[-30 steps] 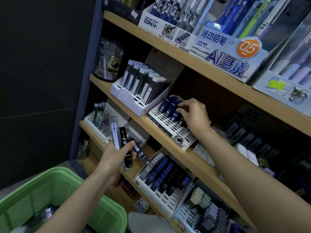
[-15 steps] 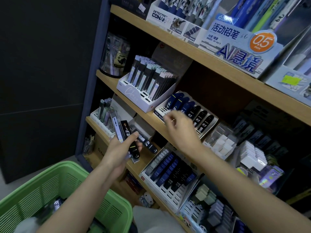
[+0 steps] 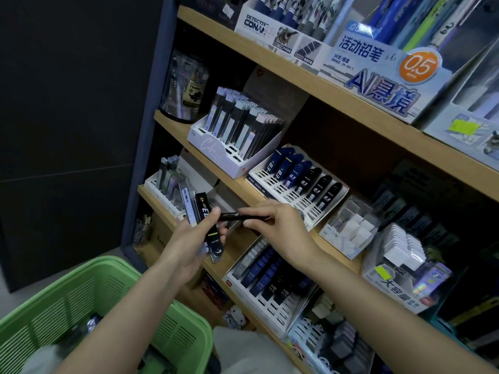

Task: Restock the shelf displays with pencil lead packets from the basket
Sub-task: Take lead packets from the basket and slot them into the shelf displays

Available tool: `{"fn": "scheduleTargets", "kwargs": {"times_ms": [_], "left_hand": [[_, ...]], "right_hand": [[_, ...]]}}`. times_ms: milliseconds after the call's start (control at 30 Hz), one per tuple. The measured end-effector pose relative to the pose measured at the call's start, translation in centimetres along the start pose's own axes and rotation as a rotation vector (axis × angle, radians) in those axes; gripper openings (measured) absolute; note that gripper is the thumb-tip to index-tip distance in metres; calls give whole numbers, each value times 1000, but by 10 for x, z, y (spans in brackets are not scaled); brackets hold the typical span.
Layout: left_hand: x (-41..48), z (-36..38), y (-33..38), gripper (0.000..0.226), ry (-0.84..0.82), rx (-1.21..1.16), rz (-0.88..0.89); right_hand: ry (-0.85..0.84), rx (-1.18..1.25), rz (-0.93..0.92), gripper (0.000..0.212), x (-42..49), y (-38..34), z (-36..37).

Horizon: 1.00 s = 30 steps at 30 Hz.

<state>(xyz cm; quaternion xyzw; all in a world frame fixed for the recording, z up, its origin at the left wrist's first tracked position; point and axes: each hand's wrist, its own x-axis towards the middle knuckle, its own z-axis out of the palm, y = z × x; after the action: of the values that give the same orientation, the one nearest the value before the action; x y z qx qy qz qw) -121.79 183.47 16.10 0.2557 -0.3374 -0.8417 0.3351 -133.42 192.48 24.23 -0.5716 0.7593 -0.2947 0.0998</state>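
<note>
My left hand [image 3: 186, 244] grips a fan of pencil lead packets [image 3: 203, 211], black and clear ones, in front of the lower shelf. My right hand [image 3: 278, 228] pinches one black lead packet [image 3: 235, 216] that lies level between the two hands, its left end touching my left thumb. Above the hands, a white slotted display tray [image 3: 270, 182] on the middle shelf holds a row of blue and black lead packets [image 3: 305, 179]. The green basket [image 3: 89, 298] is at the bottom left, with some dark packets inside, partly hidden by my left arm.
A white box of tall grey lead cases [image 3: 240, 130] stands left of the tray. Another slotted display with HB packets [image 3: 270, 279] sits below my right wrist. Eraser boxes [image 3: 351, 228] are to the right; pen display boxes [image 3: 378, 68] fill the top shelf. A dark wall lies left.
My right hand left the blue and black packets in the middle-shelf tray, came down to my left hand and took hold of one black packet from the bunch.
</note>
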Motion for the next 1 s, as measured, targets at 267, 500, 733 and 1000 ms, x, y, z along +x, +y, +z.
{"fn": "scheduleTargets", "kwargs": {"times_ms": [267, 500, 733, 1000], "left_hand": [[2, 2, -7, 42, 19, 12, 47], [2, 1, -10, 45, -2, 98, 72], [6, 1, -14, 41, 6, 83, 16], [7, 2, -17, 33, 6, 125, 29]], "right_hand": [[100, 437, 285, 31, -11, 0, -8], [338, 375, 213, 14, -1, -4, -44], [533, -276, 30, 24, 34, 28, -85], [398, -339, 103, 30, 52, 49, -87]]}}
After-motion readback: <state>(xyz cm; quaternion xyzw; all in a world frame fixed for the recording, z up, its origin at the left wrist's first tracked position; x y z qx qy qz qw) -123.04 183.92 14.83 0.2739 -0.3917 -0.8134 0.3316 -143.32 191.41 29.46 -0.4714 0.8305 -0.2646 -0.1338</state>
